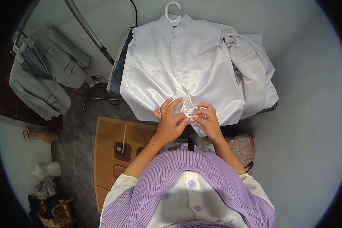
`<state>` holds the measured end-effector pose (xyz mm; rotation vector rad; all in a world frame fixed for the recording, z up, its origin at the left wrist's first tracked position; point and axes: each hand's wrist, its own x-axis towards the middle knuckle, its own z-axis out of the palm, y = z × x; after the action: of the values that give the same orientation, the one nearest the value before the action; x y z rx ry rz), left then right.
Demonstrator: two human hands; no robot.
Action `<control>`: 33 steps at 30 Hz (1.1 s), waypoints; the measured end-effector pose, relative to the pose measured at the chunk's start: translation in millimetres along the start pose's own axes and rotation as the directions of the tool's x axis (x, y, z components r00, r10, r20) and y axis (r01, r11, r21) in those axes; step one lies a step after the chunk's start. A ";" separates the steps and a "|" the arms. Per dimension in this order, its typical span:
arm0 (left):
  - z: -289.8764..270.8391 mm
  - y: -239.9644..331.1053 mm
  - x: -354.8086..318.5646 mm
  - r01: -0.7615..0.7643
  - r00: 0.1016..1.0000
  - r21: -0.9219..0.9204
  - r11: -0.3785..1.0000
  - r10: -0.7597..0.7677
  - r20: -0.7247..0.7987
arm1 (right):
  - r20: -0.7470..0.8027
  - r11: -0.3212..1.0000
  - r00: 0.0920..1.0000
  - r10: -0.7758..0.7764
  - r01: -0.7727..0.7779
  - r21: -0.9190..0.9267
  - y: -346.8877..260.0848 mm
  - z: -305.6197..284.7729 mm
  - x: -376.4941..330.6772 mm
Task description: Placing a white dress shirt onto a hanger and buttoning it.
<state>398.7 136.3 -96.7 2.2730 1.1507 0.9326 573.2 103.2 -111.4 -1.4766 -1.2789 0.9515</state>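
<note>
A white satin shirt (pixel 152 64) with a stand collar lies front up, with a white plastic hanger (pixel 173 15) at its neck. Its buttoned front opening runs down the middle, and the lower part is gathered up between my hands. Thumb and finger of my left hand (pixel 171 119) pinch the front edge, with the other fingers raised over the cloth. Close beside it, my right hand (pixel 208 119) pinches the same gathered edge. Small white dots, perhaps buttons, show on the folded strip (pixel 187 105) between them; the fingertips partly hide it.
Bunched white satin cloth (pixel 250 68) lies to the right, over a dark-edged support. Grey jackets (pixel 51 64) hang at left near a metal pole (pixel 89 32). A brown patterned rug (pixel 110 133) covers the floor. A white mannequin form (pixel 47 169) stands left; a wall (pixel 307 114) rises at right.
</note>
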 end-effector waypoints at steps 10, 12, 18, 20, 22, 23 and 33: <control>-9.1 -7.2 3.8 -0.105 0.994 0.102 0.989 0.105 0.006 | 0.275 0.995 0.961 0.025 -0.051 0.089 -7.5 -13.0 7.0; -16.4 -9.9 11.2 -0.037 0.997 0.112 0.993 0.029 0.071 | 0.257 0.975 0.966 -0.036 0.091 -0.204 -9.0 -12.7 6.9; -32.3 -48.3 15.6 0.037 0.995 -0.048 0.998 -0.032 0.095 | 0.031 0.983 0.997 -0.071 0.075 -0.167 -20.5 -8.7 21.9; -40.0 -61.2 21.7 0.120 0.993 0.004 0.993 -0.120 -0.004 | -0.014 0.962 0.992 -0.126 0.119 -0.244 -22.8 -15.1 36.3; -43.3 -81.5 23.9 0.178 0.974 0.043 0.983 -0.170 -0.146 | -0.016 0.936 0.989 -0.150 0.136 -0.326 -34.5 -19.9 56.2; -45.7 -89.6 26.4 0.187 0.966 0.042 0.981 -0.176 -0.188 | -0.011 0.909 0.983 -0.182 0.164 -0.384 -40.5 -22.8 68.9; -60.2 -138.3 37.6 0.644 0.735 0.131 0.754 -0.561 -0.381 | -0.044 0.735 0.917 -0.397 0.288 -0.614 -75.6 17.2 291.7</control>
<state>297.1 249.6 -128.1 1.7189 2.1070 0.9248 582.6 395.7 -37.7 -1.6532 -1.7417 0.1495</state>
